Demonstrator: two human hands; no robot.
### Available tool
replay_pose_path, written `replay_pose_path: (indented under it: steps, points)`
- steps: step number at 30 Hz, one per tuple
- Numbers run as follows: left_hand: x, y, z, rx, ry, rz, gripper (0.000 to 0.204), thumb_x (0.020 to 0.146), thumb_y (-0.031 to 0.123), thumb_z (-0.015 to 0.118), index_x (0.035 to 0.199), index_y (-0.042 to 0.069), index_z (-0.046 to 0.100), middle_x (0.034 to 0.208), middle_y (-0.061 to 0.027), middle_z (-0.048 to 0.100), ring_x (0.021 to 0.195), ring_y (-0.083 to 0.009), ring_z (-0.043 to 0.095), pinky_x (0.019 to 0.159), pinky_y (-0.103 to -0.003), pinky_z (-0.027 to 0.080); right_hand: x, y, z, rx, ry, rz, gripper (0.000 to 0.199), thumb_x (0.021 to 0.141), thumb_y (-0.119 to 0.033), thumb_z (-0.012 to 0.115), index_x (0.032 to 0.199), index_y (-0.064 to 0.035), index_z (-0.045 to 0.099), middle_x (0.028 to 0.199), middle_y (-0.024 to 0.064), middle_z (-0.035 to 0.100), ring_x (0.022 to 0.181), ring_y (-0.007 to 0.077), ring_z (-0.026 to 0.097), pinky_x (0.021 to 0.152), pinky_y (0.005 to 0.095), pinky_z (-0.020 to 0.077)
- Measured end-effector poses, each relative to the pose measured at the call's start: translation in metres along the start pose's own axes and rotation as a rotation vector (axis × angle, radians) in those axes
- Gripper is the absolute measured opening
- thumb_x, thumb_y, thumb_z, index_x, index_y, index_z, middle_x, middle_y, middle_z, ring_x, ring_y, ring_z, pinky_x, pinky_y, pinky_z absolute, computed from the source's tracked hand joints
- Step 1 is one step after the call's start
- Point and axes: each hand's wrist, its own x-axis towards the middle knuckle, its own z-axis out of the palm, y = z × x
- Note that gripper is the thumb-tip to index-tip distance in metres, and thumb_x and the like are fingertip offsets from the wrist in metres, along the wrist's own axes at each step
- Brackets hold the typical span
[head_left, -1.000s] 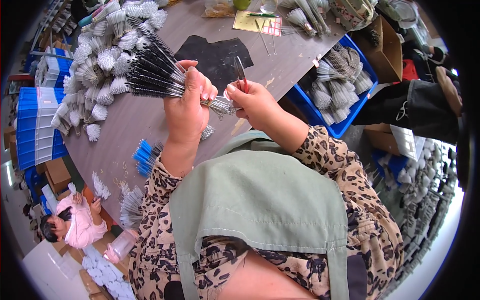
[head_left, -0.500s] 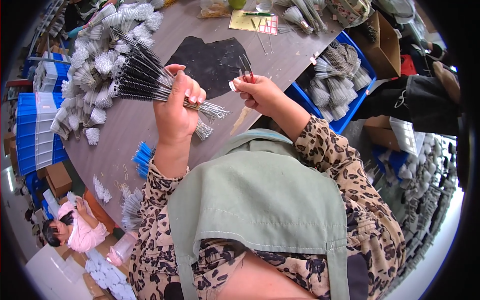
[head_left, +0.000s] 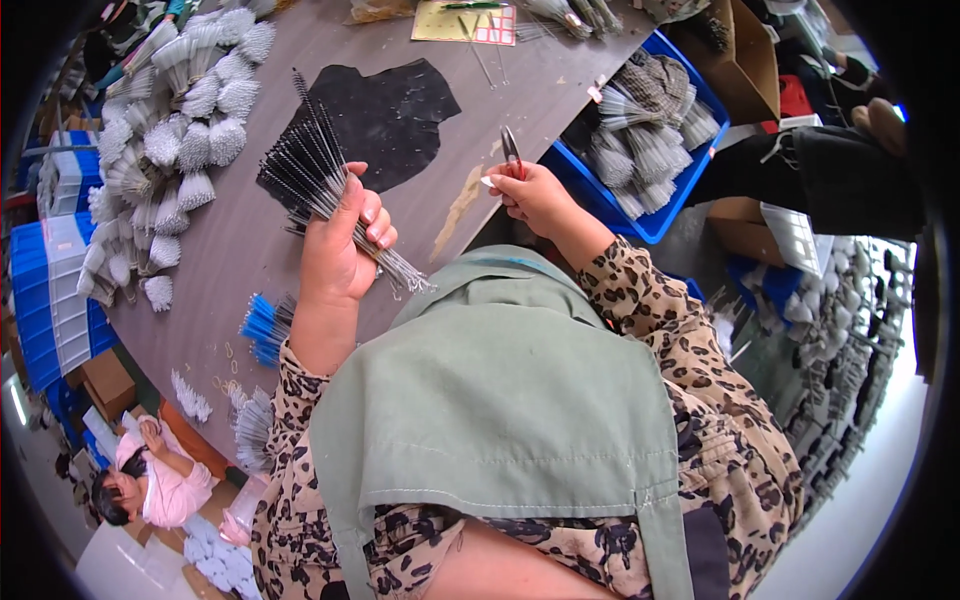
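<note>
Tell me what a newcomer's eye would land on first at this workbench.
First, the fanned bundle of black wire brushes gripped in the left hand above the grey table. Next, the right hand holding small red-handled pliers upright near the table's edge. Then the heap of white bristle brushes at far left and the blue bin of brushes at right.

Right hand [head_left: 535, 195] with cutters [head_left: 511, 152] pulled away from brush bundle [head_left: 315, 175]; hands now apart.

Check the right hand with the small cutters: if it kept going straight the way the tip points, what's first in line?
Probably bare grey tabletop. The right hand aims the small red-handled cutters up-picture, away from the body; the yellow-green cutting mat lies further on, slightly left. Height above the table is unclear.
</note>
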Motion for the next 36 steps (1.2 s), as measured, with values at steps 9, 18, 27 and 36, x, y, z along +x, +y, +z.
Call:
replay_pose_path:
  steps: [9,18,27,36]
  points:
    - [0.008,0.003,-0.007,-0.105,-0.020,-0.091,0.028,0.092,0.027,0.059,0.111,0.008,0.051,0.073,-0.0016,0.050,0.063,-0.0125,0.048,0.059,-0.029,0.042,0.036,0.076,-0.123,-0.714,0.488,-0.280,0.017,0.082,-0.020,0.066,0.087,-0.0043,0.069,0.074,0.0078,0.069,0.069,0.0142,0.065,0.063,0.0295,0.0492]
    - [0.002,0.019,0.031,-0.073,-0.204,-0.163,0.028,0.093,0.023,0.058,0.113,0.005,0.051,0.072,-0.0019,0.051,0.065,-0.0137,0.053,0.062,-0.030,0.047,0.010,-0.049,-0.063,-0.449,0.311,-0.362,0.027,0.087,-0.030,0.062,0.074,-0.0065,0.059,0.052,-0.0051,0.043,0.045,0.0071,0.039,0.044,0.0246,0.0334]
    - [-0.014,0.005,0.081,0.097,-0.337,-0.292,0.032,0.092,0.016,0.057,0.118,0.001,0.046,0.070,-0.0029,0.048,0.061,-0.0138,0.051,0.057,-0.030,0.043,-0.052,-0.262,0.144,-1.079,-0.369,-0.624,0.070,0.092,-0.065,0.031,0.115,-0.0057,0.060,0.076,-0.0010,0.050,0.067,0.0075,0.044,0.063,0.0203,0.0365]
    - [-0.040,-0.008,0.075,0.219,-0.097,-0.047,0.026,0.088,0.010,0.063,0.110,0.004,0.049,0.079,-0.0033,0.058,0.066,-0.0135,0.060,0.063,-0.027,0.050,-0.069,-0.215,0.163,-1.269,-0.314,-0.801,0.064,0.092,-0.061,0.037,0.130,-0.0103,0.049,0.117,0.0141,0.060,0.108,0.0254,0.057,0.094,0.0347,0.0425]
